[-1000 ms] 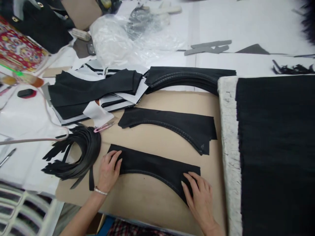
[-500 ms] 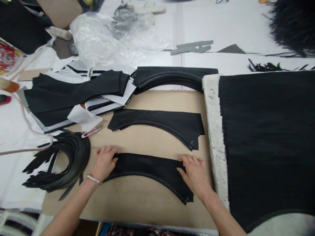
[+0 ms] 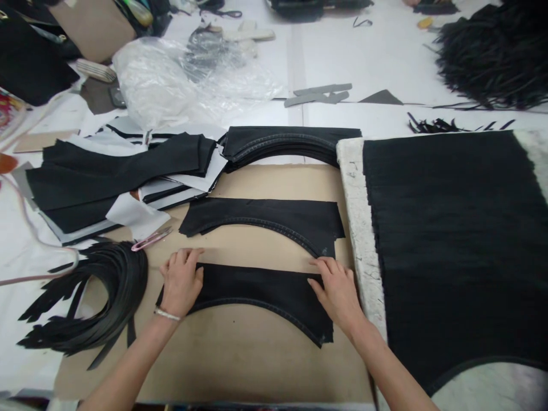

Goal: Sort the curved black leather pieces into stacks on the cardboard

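Observation:
A curved black fabric piece (image 3: 257, 285) with a stitched, arched lower edge lies on the brown board (image 3: 240, 371) in front of me. Over its left end is my left hand (image 3: 182, 282), open, its thumb apart from the stretched fingers. At the upper right corner rests my right hand (image 3: 338, 294), also open, fingertips just past the top edge and thumb over the fabric. Both palms hide the piece's ends. Just beyond lies a similar black piece (image 3: 261, 211), its lower right tip near my right fingers.
Pink thread snips (image 3: 152, 238) and coiled black strips (image 3: 128, 291) lie left. Behind are stacked black pieces (image 3: 291, 134), a pile of black and white panels (image 3: 124, 165) and a clear plastic bag (image 3: 158, 80). A white slab (image 3: 357, 188) bearing black material borders the right.
The view has shifted slightly, moving the scene left. My fingers have loosened and reach a little beyond the near piece's top edge; that piece stays flat on the board.

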{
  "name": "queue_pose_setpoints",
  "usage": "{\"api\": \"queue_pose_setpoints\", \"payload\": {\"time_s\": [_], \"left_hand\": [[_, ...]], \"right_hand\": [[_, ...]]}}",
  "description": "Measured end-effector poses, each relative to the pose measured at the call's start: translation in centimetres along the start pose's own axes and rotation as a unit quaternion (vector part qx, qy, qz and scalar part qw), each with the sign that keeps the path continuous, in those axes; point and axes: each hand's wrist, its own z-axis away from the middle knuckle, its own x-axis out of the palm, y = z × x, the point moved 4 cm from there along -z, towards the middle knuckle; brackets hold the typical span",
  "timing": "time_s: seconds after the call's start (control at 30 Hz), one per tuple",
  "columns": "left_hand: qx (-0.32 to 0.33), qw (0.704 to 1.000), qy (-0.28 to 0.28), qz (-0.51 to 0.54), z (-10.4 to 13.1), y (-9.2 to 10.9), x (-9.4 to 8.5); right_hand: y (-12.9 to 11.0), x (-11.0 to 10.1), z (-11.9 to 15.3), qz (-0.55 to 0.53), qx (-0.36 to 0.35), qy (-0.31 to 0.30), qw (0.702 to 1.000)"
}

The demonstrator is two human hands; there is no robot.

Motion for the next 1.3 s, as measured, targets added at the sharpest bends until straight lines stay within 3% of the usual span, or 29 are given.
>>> {"api": "queue_pose_setpoints", "payload": {"time_s": [0.07, 0.17, 0.33, 0.93, 1.3], "left_hand": [[0.061, 0.995, 0.011, 0.073, 1.2, 2.1, 0.5], [0.156, 0.973, -0.032, 0.166, 3.8, 5.9, 1.8], [0.214, 0.963, -0.080, 0.141, 6.8, 9.5, 3.8], [0.234, 0.968, -0.038, 0.079, 8.3, 9.7, 4.7], [0.238, 0.968, -0.034, 0.068, 8.0, 9.9, 4.4]], "right_hand": [[0.1, 0.0, 0.9, -0.014, 0.005, 0.012, 1.000], [-0.1, 0.7, 2.6, -0.028, 0.004, -0.015, 0.999], [-0.6, 1.4, 3.9, 0.005, 0.004, -0.030, 1.000], [-0.8, 1.7, 2.5, -0.064, 0.011, -0.095, 0.993], [-0.9, 1.9, 2.2, -0.049, 0.021, -0.090, 0.995]]}}
